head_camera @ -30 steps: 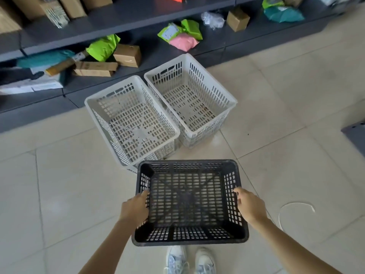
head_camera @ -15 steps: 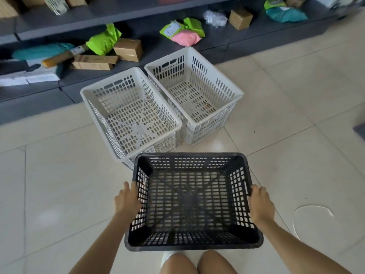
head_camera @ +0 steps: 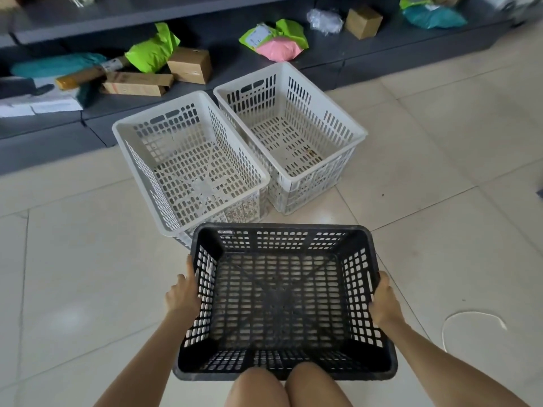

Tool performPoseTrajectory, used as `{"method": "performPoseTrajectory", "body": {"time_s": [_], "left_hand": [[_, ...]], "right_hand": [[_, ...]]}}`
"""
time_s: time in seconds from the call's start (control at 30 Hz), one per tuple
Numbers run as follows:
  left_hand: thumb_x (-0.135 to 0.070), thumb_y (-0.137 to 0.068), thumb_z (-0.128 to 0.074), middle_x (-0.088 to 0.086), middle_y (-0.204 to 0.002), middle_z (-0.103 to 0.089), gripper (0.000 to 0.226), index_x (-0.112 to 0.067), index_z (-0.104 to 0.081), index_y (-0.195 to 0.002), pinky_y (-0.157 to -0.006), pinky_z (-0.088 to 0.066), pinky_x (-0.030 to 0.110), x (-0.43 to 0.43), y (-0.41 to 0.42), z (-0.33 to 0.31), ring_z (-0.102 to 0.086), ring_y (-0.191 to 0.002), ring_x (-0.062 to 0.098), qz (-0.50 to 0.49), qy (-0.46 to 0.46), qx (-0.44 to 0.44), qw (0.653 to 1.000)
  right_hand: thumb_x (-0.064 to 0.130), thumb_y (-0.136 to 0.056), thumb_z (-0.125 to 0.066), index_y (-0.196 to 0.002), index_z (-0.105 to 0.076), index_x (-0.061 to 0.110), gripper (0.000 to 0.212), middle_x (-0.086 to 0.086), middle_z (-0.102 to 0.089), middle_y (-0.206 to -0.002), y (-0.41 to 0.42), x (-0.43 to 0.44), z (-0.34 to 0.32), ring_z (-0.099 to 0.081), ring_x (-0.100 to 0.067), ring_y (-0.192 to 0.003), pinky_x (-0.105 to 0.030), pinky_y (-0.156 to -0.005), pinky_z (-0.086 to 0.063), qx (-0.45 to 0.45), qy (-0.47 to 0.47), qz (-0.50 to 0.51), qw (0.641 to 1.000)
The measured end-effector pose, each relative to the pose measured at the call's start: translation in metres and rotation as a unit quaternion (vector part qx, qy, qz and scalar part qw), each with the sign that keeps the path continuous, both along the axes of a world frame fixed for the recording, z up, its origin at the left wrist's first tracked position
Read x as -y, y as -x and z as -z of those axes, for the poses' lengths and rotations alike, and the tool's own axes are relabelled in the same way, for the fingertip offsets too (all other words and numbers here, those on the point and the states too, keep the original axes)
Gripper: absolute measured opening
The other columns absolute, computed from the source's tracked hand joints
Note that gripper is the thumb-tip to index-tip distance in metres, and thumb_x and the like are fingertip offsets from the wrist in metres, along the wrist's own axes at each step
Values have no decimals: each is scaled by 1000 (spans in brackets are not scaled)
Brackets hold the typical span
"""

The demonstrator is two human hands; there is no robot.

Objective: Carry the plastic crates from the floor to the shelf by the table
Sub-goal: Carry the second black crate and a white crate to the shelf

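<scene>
Both hands grip the black crate [head_camera: 282, 301] by its side walls: left hand [head_camera: 182, 295], right hand [head_camera: 383, 304], fingers curled around the rims. Two white crates [head_camera: 191, 160] sit just beyond it on the floor [head_camera: 440, 230], before the shelf [head_camera: 382, 57].

- No text, brand or number legible anywhere in view.
- White shipping label [head_camera: 255, 36] on the green mailer bag [head_camera: 291, 29], lower shelf [head_camera: 235, 69]: printed lines present, too small to read.
- Flat brown carton [head_camera: 138, 83]: dark print marks on its front face, illegible.
- Label band [head_camera: 113, 63] on the brown roll [head_camera: 79, 78]: blurred.
- White sheets [head_camera: 44, 107], far left: faint grey lines, unreadable.
- Black crate [head_camera: 282, 227]: small pale patch on the far inner wall, perhaps a sticker; nothing readable.
</scene>
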State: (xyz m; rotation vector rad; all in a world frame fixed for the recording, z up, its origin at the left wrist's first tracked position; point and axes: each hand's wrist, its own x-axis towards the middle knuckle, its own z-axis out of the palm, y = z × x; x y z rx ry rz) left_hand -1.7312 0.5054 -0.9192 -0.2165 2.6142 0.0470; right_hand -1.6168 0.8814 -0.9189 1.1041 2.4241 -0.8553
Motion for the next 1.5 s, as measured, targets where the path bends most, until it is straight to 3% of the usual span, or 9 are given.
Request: {"method": "performPoseTrajectory", "body": {"time_s": [0.23,0.43,0.57,0.87,0.93,1.13,1.27,1.4,1.5], "left_hand": [[-2,-87,-45,13,-112,-65,44,-14,-34,-128,-72,-39,35,-1,2,7,-63,-101,32,-112,-3,40,993],[1,-89,-40,19,-108,-66,49,-23,-37,-132,-66,-43,38,-1,-15,-14,-53,-78,30,-218,-69,11,974],[0,-87,-44,19,-111,-66,53,-23,-35,-134,-60,-48,39,2,-45,-57,-57,-74,31,-220,-131,-9,967],[3,-90,-46,20,-85,-65,52,-14,-42,-139,-44,-35,25,-2,-55,-223,-49,-49,23,-260,-314,-100,908],[5,-89,-47,14,-77,-62,52,-14,-45,-138,-45,-37,27,-1,-45,-266,-49,-51,23,-241,-342,-112,901],[14,-82,-52,2,-66,-69,59,-22,-54,-130,-35,-42,18,-8,-4,-400,-55,-42,17,-136,-442,-126,878],[5,-80,-61,5,-81,-74,59,-21,-55,-133,-51,-59,39,-24,17,-480,-68,-57,32,-57,-435,-142,887],[-2,-77,-66,1,-80,-68,58,-20,-56,-131,-47,-45,16,-61,14,-578,-60,-53,6,37,-403,-179,897],[-17,-69,-68,12,-83,-73,54,-14,-62,-123,-62,-48,30,-94,6,-640,-65,-69,25,109,-376,-194,899]], "right_hand": [[0,-90,-45,-147,-12,18,68,-13,-60,-101,3,-9,2,-58,-26,-81,-43,-81,-52,-4,64,32,997],[-2,-90,-43,-148,-11,29,73,-11,-63,-96,-9,-15,-30,-65,-28,-79,-43,-75,-54,-39,47,15,998],[0,-90,-43,-149,-10,30,73,-5,-61,-103,-31,-18,-85,-64,-32,-92,-47,-89,-50,-71,41,-16,996],[1,-92,-40,-135,-19,58,74,-12,-64,-78,-36,-26,-253,-61,-25,-69,-39,-65,-48,-79,-15,8,997],[2,-92,-39,-120,-11,72,80,-11,-64,-77,-33,-28,-290,-62,-25,-68,-42,-66,-53,-93,-27,17,995],[13,-91,-40,-134,-26,52,60,-16,-63,-111,-40,-29,-415,-54,-28,-88,-41,-91,-47,-170,-35,79,982],[5,-90,-41,-123,-20,61,68,-16,-60,-122,-71,-27,-499,-58,-38,-106,-48,-100,-44,-191,-50,109,974],[6,-88,-45,-136,-27,45,65,-9,-57,-130,-110,-41,-583,-54,-35,-115,-46,-102,-41,-206,-83,146,964],[4,-88,-45,-144,-29,33,64,-9,-50,-139,-153,-55,-644,-44,-34,-127,-47,-106,-35,-205,-111,190,954]]}}
